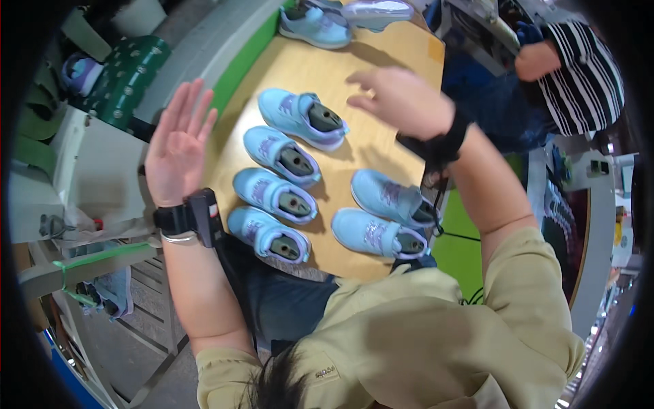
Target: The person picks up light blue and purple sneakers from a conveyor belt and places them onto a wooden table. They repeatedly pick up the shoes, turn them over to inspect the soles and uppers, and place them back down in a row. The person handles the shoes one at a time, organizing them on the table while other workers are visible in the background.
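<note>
My left hand (180, 153) is raised beside the table's left edge, palm showing and fingers stretched out, with nothing in it. Over the table's right half hovers my right hand (409, 102), slightly blurred, its thumb and fingers apart and holding nothing. Several light blue shoes (272, 146) with purple straps and dark inserts in their openings form a slanting column at the left of the table. The farthest shoe (279, 108) of that column lies between my two hands. Closer to me on the right, two matching shoes (357, 232) lie side by side.
The pale wooden table (402, 61) has a green-edged rail (238, 78) along its left. More blue shoes (317, 31) sit at its far end. A co-worker in a striped top (579, 75) is at the right. A wheeled rack or frame (102, 266) stands at the lower left.
</note>
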`<state>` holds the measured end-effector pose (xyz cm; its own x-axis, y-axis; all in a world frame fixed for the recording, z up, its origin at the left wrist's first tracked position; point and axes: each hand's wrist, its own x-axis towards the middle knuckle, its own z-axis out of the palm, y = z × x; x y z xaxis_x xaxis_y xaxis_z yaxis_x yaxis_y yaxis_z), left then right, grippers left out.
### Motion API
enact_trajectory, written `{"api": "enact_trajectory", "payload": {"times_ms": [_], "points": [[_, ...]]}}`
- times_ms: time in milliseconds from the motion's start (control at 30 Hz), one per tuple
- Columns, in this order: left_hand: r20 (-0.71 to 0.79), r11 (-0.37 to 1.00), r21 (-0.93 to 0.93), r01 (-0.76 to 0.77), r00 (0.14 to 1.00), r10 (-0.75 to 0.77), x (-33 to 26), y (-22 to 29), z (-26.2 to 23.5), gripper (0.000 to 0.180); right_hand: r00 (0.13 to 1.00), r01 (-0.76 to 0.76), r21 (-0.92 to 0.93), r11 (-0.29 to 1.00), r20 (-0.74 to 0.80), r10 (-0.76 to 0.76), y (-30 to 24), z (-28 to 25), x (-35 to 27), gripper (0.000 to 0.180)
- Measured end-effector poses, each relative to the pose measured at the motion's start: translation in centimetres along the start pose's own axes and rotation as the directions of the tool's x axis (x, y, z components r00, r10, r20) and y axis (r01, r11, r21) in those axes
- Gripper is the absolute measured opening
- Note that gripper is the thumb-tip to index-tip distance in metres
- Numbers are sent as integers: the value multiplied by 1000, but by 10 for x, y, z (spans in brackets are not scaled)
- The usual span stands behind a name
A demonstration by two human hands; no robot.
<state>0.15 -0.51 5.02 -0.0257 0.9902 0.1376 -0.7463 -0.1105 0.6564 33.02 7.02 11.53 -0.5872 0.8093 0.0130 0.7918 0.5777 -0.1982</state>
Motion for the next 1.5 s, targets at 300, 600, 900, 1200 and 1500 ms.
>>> {"api": "enact_trajectory", "payload": {"times_ms": [300,600,900,1200,1500], "points": [[-15,1000,-12,5,1000,-5,0,1,6,55,993,48,-178,983,117,-28,23,-58,-58,44],[-64,1000,-12,5,998,-5,0,-1,12,54,856,-337,569,751,517,-7,45,42,-171,79],[-53,999,-19,27,998,-28,-2,-5,11,54,946,-239,520,820,317,74,41,66,-192,79],[-51,999,14,39,998,-38,-1,-7,7,55,986,-162,515,842,105,126,57,35,-138,67],[2,999,11,47,999,-47,1,-8,4,54,978,-180,235,955,146,148,116,40,-98,61]]}}
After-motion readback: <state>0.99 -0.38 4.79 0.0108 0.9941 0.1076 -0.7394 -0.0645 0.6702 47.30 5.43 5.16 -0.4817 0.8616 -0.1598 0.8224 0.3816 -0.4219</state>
